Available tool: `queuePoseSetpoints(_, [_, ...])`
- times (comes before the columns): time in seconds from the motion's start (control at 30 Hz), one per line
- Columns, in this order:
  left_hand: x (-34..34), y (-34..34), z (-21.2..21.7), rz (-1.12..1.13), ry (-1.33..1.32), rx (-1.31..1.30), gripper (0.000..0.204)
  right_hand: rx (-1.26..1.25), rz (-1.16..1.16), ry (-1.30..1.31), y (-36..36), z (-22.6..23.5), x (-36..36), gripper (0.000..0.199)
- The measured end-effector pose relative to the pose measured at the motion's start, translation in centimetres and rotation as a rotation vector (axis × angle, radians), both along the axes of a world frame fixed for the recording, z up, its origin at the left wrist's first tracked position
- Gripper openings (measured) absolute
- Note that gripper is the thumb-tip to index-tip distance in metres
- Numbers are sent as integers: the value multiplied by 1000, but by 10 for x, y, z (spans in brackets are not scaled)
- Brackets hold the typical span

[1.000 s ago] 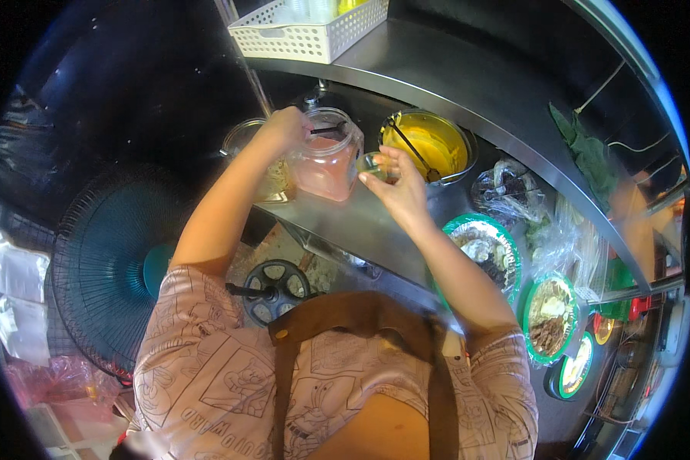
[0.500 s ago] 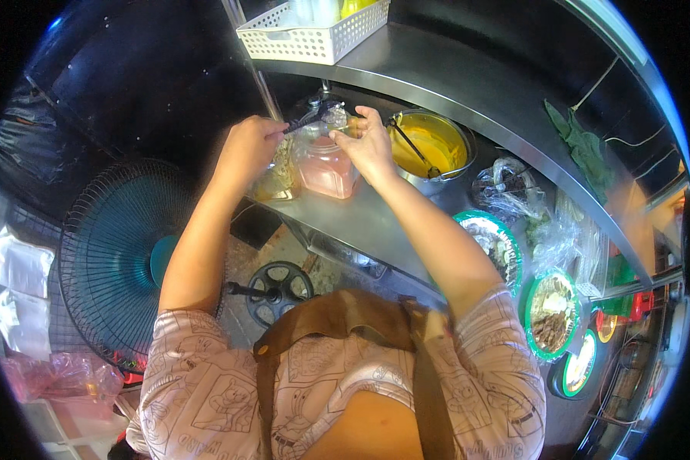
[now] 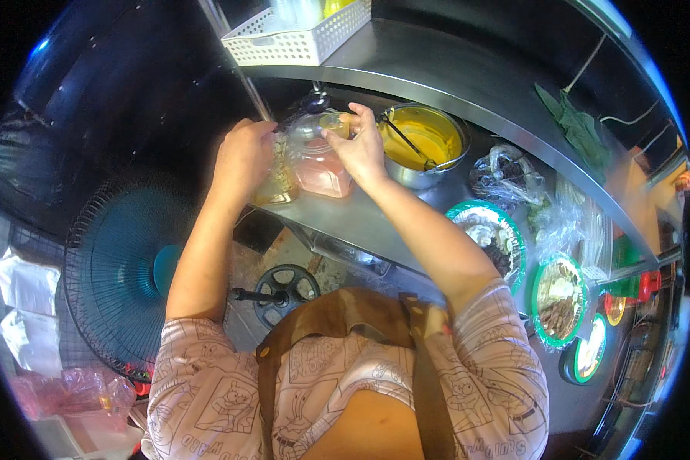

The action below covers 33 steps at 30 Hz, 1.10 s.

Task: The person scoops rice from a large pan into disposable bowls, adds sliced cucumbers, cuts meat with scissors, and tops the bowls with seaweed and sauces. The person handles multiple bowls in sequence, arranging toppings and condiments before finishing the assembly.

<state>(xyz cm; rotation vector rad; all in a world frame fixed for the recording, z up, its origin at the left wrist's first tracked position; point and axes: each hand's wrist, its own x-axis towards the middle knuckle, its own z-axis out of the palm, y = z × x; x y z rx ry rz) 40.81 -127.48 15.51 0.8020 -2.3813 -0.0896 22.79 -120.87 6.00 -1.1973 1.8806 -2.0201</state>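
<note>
My left hand [image 3: 241, 157] is bent at the far left end of the steel counter, its curled fingers mostly hidden. It is right beside a clear jar [image 3: 277, 184] with pale, mixed contents. Next to that stands a square clear jar [image 3: 322, 175] of pink powder or paste. Above the pink jar, my right hand [image 3: 363, 147] pinches a clear domed lid [image 3: 310, 125] between thumb and fingers. The lid is tilted over the jar's mouth; whether they touch I cannot tell. Whatever my left fingers grip is out of sight.
Right of the jars, a metal pot [image 3: 422, 146] of yellow sauce holds a black-handled ladle [image 3: 406, 138]. Green-rimmed trays [image 3: 558, 299] and plastic bags [image 3: 506, 172] line the counter. A steel shelf [image 3: 437, 65] with a white basket [image 3: 284, 47] overhangs it. A large fan [image 3: 123, 268] stands left.
The dark long-handled thing between my hands is no longer seen there. My left hand has dropped slightly toward the jar of pale contents. My right hand still has the clear lid.
</note>
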Motion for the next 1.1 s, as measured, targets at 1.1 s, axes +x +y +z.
queuePoseSetpoints(1.1, [-309, 232, -167, -814, -356, 314, 67, 82, -746, -4, 430, -97, -47, 34])
